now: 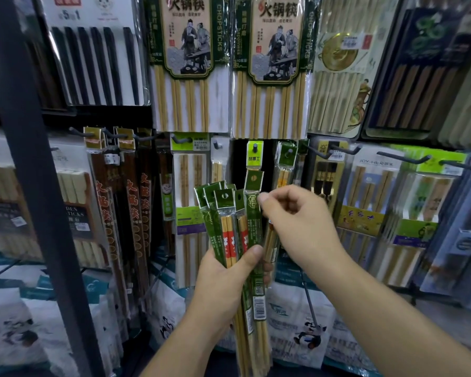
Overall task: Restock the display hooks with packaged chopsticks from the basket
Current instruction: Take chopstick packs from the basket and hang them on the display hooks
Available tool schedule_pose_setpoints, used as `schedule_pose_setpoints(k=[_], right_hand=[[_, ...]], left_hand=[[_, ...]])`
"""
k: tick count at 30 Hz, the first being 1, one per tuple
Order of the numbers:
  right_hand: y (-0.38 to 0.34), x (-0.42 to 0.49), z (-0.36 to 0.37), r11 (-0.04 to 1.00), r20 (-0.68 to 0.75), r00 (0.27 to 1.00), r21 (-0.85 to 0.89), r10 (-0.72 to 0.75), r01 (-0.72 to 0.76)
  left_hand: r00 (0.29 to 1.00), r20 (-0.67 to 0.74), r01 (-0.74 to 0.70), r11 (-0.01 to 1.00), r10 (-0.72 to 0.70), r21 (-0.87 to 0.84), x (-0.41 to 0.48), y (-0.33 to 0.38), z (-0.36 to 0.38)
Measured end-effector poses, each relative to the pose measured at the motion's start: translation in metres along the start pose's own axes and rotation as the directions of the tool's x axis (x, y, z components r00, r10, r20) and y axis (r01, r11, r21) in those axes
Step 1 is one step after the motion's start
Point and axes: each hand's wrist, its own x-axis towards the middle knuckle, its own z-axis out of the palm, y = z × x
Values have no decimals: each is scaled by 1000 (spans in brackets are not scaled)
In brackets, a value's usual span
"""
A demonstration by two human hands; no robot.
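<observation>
My left hand (pixel 223 278) is clenched around a fanned bundle of green chopstick packs (pixel 229 227), held near, below the hooks. My right hand (pixel 297 221) pinches the top of the rightmost pack (pixel 253 210), separating it. Next, I judge: align its hanging hole with the hook (pixel 255 148) just above. Basket not in view.

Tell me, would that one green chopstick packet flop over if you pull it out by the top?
Probably not much. The green packet that the right hand pinches near its top stands straight above the left hand, so the sticks inside likely keep it stiff. Its thin hang tab may bend. The glossy wrap looks slippery, so it could slide from the bunch.
</observation>
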Motion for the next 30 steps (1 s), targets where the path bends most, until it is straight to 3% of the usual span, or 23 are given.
schedule_pose_setpoints(k=[2,5,9,15,30], right_hand=[[-2,-5,2,1000,104,994,0,17,-17],[-4,-6,1,1000,111,994,14,-3,2],[-8,-2,-2,996,24,998,81,-50,48],[-18,18,-12,977,-126,992,212,-9,36],[-12,34,-6,987,-276,961,154,-2,46]], left_hand=[[1000,6,-5,1000,5,-2,0,0,0],[1000,13,-17,1000,17,13,1,0,-1],[999,-38,-3,999,5,41,1,-1,-2],[999,-49,19,999,-21,-35,1,-1,-2],[999,-47,14,1000,-14,-1,3,-3,-4]])
